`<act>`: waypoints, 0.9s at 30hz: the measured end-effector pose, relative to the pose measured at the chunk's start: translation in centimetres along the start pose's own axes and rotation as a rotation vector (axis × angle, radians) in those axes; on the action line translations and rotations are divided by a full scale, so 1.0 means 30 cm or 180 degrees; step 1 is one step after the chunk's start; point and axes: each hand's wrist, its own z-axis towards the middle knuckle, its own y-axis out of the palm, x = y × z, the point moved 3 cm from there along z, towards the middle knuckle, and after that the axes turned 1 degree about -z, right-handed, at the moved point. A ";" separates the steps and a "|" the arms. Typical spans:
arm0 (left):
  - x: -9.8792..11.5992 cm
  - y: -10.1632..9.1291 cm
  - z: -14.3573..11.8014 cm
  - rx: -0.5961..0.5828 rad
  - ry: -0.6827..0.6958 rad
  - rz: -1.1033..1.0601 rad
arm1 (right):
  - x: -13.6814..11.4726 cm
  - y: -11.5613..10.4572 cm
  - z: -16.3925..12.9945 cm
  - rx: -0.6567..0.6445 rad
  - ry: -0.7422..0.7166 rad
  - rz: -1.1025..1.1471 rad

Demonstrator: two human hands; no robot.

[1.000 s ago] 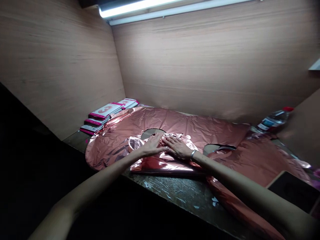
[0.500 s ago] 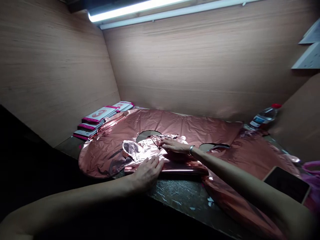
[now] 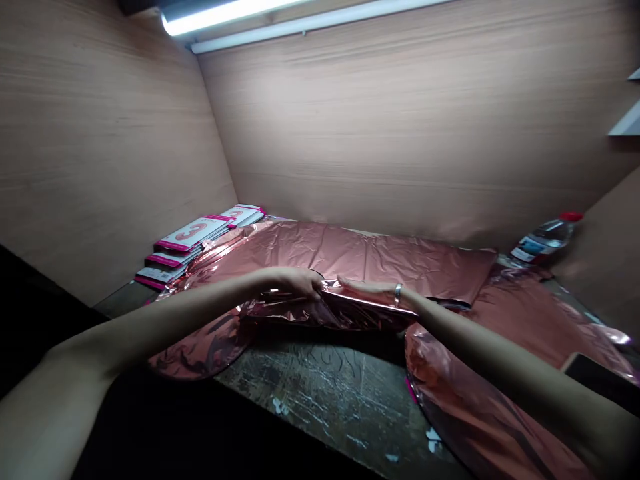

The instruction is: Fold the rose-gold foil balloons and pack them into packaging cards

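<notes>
Head view: crinkled, shiny rose-gold foil balloon [image 3: 360, 257], partly folded, each hand's grip flat on its fold.

Everything here is basically pink-ish. The foil balloon [image 3: 360, 257] is a shiny rose gold, crinkled, with brighter glints along the folded edge. The packets [image 3: 193, 235] stacked at the back left are white with hot pink borders and a pink-orange "3" printed on top. The tabletop [image 3: 320, 393] is dark, near black, with scuffed whitish streaks and a few pale flecks. The bottle [image 3: 543, 243] is clear with a red cap and a white and blue label. The walls [image 3: 390, 127] are a light tan woodgrain.
</notes>
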 end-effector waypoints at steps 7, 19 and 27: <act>-0.161 -0.069 0.144 -0.0362 -0.0214 -0.0999 | -0.009 -0.053 0.019 -0.0505 0.0327 0.0635; -0.248 -0.054 0.173 -0.0260 -0.0241 -0.1357 | 0.025 -0.131 0.154 -0.0787 0.1020 0.0266; -0.241 -0.056 0.083 0.0647 -0.0468 -0.0415 | 0.040 -0.120 0.176 -0.0592 0.1022 0.0097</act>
